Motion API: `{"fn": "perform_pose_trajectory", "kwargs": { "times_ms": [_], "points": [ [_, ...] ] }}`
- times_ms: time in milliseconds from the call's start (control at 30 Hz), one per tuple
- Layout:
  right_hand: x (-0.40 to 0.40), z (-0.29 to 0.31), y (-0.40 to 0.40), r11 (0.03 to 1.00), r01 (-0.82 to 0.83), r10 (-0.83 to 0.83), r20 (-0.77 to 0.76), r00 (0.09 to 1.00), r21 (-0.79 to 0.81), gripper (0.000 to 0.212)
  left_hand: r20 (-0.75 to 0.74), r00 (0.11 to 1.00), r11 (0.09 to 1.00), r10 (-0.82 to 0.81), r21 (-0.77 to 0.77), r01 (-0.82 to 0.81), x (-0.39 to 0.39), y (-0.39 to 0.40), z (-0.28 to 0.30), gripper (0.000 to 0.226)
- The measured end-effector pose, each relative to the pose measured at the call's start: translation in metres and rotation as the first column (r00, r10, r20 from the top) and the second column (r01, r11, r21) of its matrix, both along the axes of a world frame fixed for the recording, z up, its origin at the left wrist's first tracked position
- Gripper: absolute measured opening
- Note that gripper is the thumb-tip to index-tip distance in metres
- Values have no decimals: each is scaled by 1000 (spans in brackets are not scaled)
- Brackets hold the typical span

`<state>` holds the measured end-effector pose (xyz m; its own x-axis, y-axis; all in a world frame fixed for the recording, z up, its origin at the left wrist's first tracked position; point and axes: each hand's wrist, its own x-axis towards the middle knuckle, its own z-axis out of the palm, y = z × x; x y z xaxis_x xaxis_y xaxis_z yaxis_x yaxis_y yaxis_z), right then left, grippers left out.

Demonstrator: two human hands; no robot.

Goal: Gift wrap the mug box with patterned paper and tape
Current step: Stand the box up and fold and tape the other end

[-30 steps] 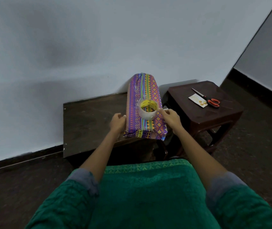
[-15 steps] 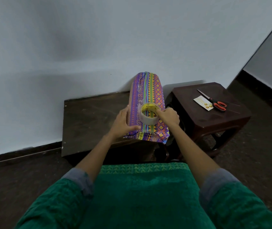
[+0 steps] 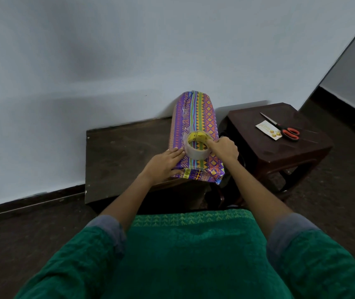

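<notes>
The low dark table [image 3: 118, 156] carries the wrapped mug box [image 3: 196, 134], which lies lengthwise away from the person, its patterned paper already round the body and its near end flap loose just under the fingertips of both hands. A second ago the left hand [image 3: 163, 164] only touched the box's left edge; it has since slid up onto the top face, and its fingers now lie straight and close together, flat on the paper just left of the tape roll [image 3: 197, 145], with the thumb tucked down toward the near end. The right hand [image 3: 224, 147] has closed in from the roll's right side and its fingers now curl over the roll's right rim, gripping it where it stands on the box between the two hands. Judging from this, the paper is being pinned while a strip is drawn, so sealing is under way. Well right of the right fingers, the scissors [image 3: 284, 130] and a small card [image 3: 268, 131] lie on the stool [image 3: 258, 152].
</notes>
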<state>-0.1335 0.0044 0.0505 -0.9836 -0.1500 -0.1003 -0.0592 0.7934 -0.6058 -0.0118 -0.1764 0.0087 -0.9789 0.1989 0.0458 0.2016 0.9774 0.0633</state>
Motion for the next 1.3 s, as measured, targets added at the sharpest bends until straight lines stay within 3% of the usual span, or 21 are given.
{"fn": "perform_pose_trajectory", "kwargs": {
  "times_ms": [167,233,300,367,400,467,533,600,667,1033,1200,1300],
  "points": [
    [0,5,0,999,-24,23,18,1000,33,38,88,995,999,-38,-13,39,-1,-6,9,66],
    [2,8,1,999,-23,23,11,1000,47,39,162,986,994,-32,111,14,3,-8,14,70],
    [2,10,3,998,-9,9,6,1000,55,40,104,994,922,34,380,-71,11,-6,15,66],
    [0,11,7,999,7,-7,14,1000,44,40,5,963,701,271,684,-201,11,2,18,50],
    [-1,11,9,999,11,-12,20,1000,31,40,18,905,560,425,780,-278,5,4,15,43],
    [-2,10,12,1000,8,-8,45,999,-10,43,266,775,277,573,828,-488,-8,4,18,42],
    [-5,6,14,998,0,6,81,997,-68,45,575,707,60,412,757,-651,-20,2,17,47],
    [-7,3,15,996,1,7,93,996,-87,45,715,673,-82,190,695,-715,-21,8,26,41],
    [-8,1,15,996,-6,13,84,996,-87,46,752,649,-115,120,659,-743,-26,9,30,33],
    [-4,12,23,988,-105,117,102,988,-117,52,792,608,-275,57,598,-753,-24,1,24,47],
    [9,24,31,963,-108,138,109,984,-247,59,727,686,-282,-5,658,-699,6,-4,31,44],
    [20,40,32,907,-92,147,104,984,-411,40,664,746,-230,52,735,-638,22,-9,41,39]
  ]
}}
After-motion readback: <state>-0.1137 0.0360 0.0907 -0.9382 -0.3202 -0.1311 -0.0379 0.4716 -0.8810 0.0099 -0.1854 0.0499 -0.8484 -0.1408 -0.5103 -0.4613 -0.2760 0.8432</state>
